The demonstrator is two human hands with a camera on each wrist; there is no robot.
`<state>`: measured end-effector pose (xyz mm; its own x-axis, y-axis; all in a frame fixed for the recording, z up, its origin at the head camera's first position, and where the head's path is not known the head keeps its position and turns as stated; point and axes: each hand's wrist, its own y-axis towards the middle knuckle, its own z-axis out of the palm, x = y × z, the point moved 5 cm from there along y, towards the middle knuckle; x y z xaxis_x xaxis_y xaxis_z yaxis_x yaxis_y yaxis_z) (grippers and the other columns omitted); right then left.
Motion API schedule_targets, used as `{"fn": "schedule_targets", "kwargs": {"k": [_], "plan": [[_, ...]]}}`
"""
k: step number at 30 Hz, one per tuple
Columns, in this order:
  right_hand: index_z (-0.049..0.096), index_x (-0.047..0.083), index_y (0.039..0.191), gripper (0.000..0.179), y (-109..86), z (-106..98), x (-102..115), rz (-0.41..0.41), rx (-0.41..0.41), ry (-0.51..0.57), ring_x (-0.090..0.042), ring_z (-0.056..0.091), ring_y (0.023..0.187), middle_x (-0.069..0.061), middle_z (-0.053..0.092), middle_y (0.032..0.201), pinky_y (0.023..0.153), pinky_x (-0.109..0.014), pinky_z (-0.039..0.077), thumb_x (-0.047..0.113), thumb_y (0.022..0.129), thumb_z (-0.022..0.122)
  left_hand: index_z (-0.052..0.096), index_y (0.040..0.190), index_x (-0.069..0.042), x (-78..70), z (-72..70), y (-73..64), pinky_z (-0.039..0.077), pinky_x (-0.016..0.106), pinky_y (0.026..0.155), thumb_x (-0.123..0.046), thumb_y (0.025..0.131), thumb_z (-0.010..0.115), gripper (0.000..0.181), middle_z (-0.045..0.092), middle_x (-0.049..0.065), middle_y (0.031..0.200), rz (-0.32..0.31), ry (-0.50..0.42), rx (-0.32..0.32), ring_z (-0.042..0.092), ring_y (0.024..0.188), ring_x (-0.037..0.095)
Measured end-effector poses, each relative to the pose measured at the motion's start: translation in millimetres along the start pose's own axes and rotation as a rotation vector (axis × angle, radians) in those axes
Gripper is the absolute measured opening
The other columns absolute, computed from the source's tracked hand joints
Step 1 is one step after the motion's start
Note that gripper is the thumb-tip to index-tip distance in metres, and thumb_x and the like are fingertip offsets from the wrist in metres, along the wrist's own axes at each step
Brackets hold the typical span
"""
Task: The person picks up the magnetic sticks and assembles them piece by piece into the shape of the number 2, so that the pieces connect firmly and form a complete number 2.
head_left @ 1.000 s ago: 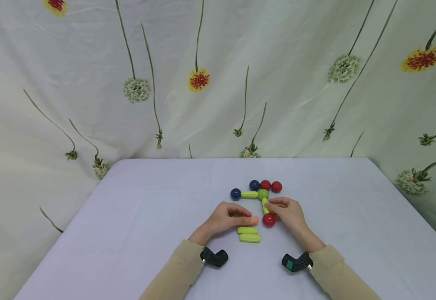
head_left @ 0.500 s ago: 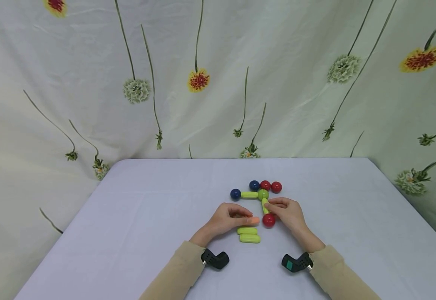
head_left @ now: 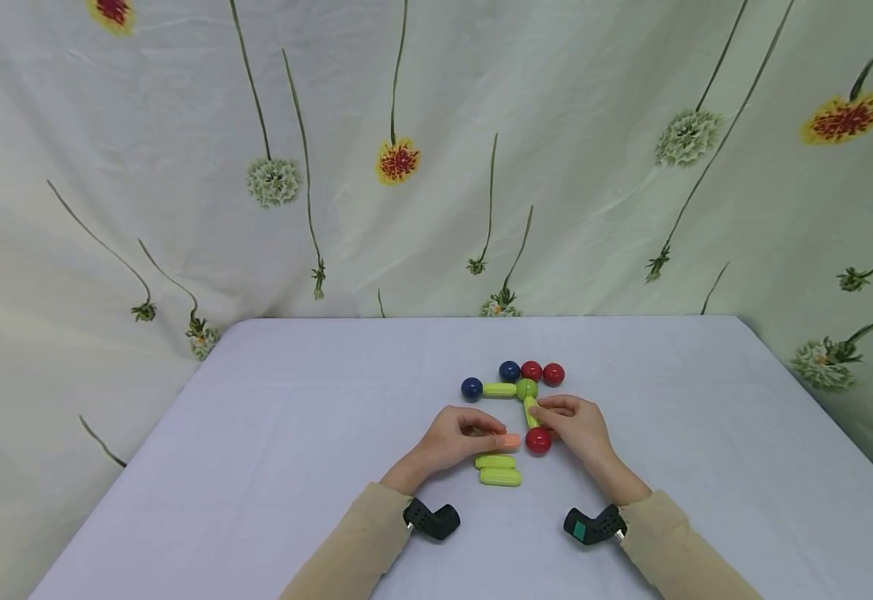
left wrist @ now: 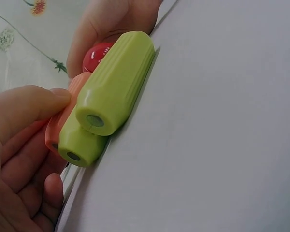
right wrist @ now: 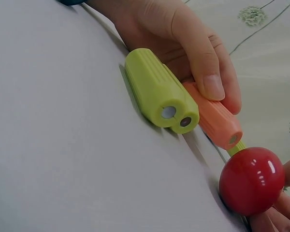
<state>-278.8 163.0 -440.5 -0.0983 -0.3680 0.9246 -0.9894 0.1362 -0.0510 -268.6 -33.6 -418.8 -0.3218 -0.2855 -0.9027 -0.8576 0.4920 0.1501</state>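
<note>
Orange rod (head_left: 511, 441) pinched in L hand (head_left: 454, 437), just beside red ball (head_left: 538, 441); R hand (head_left: 577, 426) pinches green rod (head_left: 531, 412) btwn red ball & green ball (head_left: 527, 389).

Backdrop: pale cloth (head_left: 579, 83), softly wrinkled, hung behind and to both sides of the table (head_left: 256, 467) — printed with flowers upside down on long thin stems. Yellow bloom with red centre (head_left: 398, 160) near the middle; similar yellow-and-red bloom (head_left: 845, 118) at far right. Whitish pompom heads (head_left: 274, 181) left of centre and right. Tabletop pale lavender-white, faintly creased, far corners rounded — far edge straight, against the backdrop.
</note>
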Motion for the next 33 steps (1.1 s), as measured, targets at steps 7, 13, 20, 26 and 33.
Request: {"fn": "schedule_targets", "kwargs": {"k": [7, 13, 20, 26, 33], "plan": [[0.066, 0.000, 0.108, 0.037, -0.8, 0, -1, -0.004, 0.003, 0.001, -0.014, 0.060, 0.072, -0.009, 0.070, 0.088, 0.063, -0.021, 0.047, 0.028, 0.083, 0.071, 0.074, 0.098, -0.008, 18.6, 2.3, 6.3, 0.045, 0.020, 0.066, -0.016, 0.084, 0.071, 0.017, 0.071, 0.000, 0.095, 0.001, -0.005, -0.008, 0.058, 0.079, 0.009], [0.066, 0.001, 0.108, 0.037, 0.3, 0, -1, -0.002, -0.001, -0.003, -0.014, 0.061, 0.073, -0.009, 0.070, 0.088, 0.063, -0.021, 0.047, 0.028, 0.083, 0.071, 0.074, 0.098, -0.007, 18.4, 3.1, 6.2, 0.046, 0.021, 0.067, -0.020, 0.084, 0.071, 0.019, 0.071, -0.001, 0.094, 0.020, 0.000, 0.004, 0.059, 0.079, 0.010], [0.066, 0.000, 0.108, 0.039, -1.1, -1, 1, -0.009, 0.005, -0.005, -0.013, 0.060, 0.072, -0.009, 0.070, 0.089, 0.064, -0.023, 0.047, 0.029, 0.083, 0.071, 0.074, 0.099, -0.008, 17.3, 2.9, 5.7, 0.046, 0.021, 0.067, -0.020, 0.085, 0.070, 0.019, 0.070, -0.003, 0.095, 0.022, 0.013, 0.002, 0.059, 0.080, 0.009], [0.066, 0.000, 0.107, 0.038, -1.8, -1, 2, -0.009, 0.001, -0.004, -0.014, 0.060, 0.073, -0.008, 0.070, 0.088, 0.064, -0.023, 0.047, 0.029, 0.083, 0.071, 0.074, 0.100, -0.008, 17.8, 4.2, 6.0, 0.046, 0.021, 0.067, -0.021, 0.085, 0.070, 0.020, 0.070, -0.003, 0.094, 0.022, 0.027, -0.001, 0.058, 0.079, 0.009], [0.066, 0.000, 0.107, 0.037, -2.2, -1, 3, -0.013, 0.003, -0.009, -0.014, 0.061, 0.074, -0.009, 0.070, 0.089, 0.065, -0.023, 0.047, 0.028, 0.084, 0.071, 0.073, 0.100, -0.008, 18.4, 5.1, 6.6, 0.046, 0.021, 0.068, -0.021, 0.085, 0.070, 0.020, 0.070, -0.003, 0.095, 0.015, 0.026, -0.005, 0.058, 0.080, 0.010]]}}
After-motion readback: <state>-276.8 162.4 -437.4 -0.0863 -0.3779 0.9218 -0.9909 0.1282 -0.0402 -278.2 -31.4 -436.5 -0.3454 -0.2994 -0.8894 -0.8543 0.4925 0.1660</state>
